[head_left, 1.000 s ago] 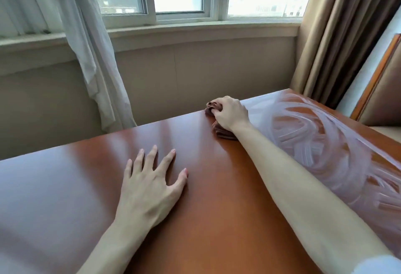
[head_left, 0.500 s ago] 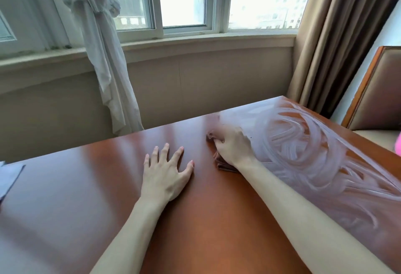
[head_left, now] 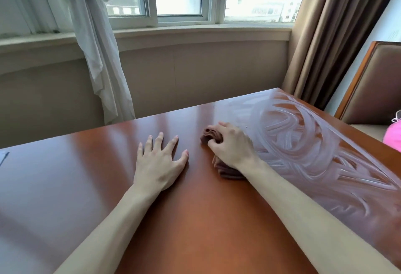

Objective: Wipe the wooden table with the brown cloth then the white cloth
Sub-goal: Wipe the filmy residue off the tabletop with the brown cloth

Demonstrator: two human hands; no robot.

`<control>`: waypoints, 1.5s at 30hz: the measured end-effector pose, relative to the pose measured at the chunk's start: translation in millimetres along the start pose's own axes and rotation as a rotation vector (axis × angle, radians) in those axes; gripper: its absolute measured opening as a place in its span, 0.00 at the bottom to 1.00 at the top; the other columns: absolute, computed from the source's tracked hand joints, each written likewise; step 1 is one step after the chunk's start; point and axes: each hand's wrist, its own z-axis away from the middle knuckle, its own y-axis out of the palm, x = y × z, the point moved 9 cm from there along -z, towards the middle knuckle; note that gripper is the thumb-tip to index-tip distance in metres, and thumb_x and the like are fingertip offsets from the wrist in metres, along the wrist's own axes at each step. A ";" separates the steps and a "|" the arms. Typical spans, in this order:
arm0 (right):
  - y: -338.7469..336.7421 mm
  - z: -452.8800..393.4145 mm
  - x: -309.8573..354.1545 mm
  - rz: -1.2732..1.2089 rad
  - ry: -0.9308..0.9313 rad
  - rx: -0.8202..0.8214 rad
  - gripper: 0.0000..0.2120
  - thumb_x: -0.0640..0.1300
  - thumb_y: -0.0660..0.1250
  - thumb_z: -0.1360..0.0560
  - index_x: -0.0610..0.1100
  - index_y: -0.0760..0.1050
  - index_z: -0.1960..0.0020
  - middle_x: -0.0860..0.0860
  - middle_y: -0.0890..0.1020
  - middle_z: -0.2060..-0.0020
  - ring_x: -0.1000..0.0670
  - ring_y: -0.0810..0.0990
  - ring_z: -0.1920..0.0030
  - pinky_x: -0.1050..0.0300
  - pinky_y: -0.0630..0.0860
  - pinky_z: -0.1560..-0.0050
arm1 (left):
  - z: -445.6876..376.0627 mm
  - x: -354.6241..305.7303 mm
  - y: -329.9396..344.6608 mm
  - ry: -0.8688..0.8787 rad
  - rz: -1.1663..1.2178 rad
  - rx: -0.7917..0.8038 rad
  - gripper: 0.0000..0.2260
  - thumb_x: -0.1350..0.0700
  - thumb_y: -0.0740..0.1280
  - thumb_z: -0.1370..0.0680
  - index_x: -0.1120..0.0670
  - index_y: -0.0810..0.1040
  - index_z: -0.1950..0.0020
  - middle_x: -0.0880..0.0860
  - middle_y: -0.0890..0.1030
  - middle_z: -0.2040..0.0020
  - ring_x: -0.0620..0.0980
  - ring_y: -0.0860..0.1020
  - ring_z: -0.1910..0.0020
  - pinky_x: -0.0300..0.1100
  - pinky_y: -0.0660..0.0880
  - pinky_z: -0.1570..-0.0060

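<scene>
The glossy wooden table (head_left: 195,219) fills the lower view. Its right part is covered in whitish swirled wipe streaks (head_left: 303,148). My right hand (head_left: 232,145) grips a bunched brown cloth (head_left: 211,136) and presses it on the table at the left edge of the streaks; most of the cloth is hidden under the hand. My left hand (head_left: 159,161) lies flat on the wood with fingers spread, a short way left of the cloth. A pale corner at the far left table edge (head_left: 3,157) may be the white cloth; I cannot tell.
A wall with a window sill (head_left: 195,35) runs behind the table. A white curtain (head_left: 97,52) hangs at the back left, brown drapes (head_left: 329,35) at the back right. A wood-framed chair (head_left: 373,83) with a pink object (head_left: 393,137) stands by the right edge.
My right hand has pulled the brown cloth back from the far table edge toward me. The left hand has stayed flat on the table. The view has tilted up.
</scene>
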 end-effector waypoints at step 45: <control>14.9 -173.8 -76.8 -0.011 0.202 -0.083 0.10 0.51 0.65 0.28 0.49 0.83 0.53 0.45 0.84 0.55 0.37 0.80 0.49 0.53 0.69 0.56 | -1.0 2.0 0.9 -0.010 -0.014 -0.019 0.34 0.29 0.41 0.27 0.35 0.54 0.21 0.48 0.53 0.18 0.52 0.47 0.19 0.51 0.44 0.21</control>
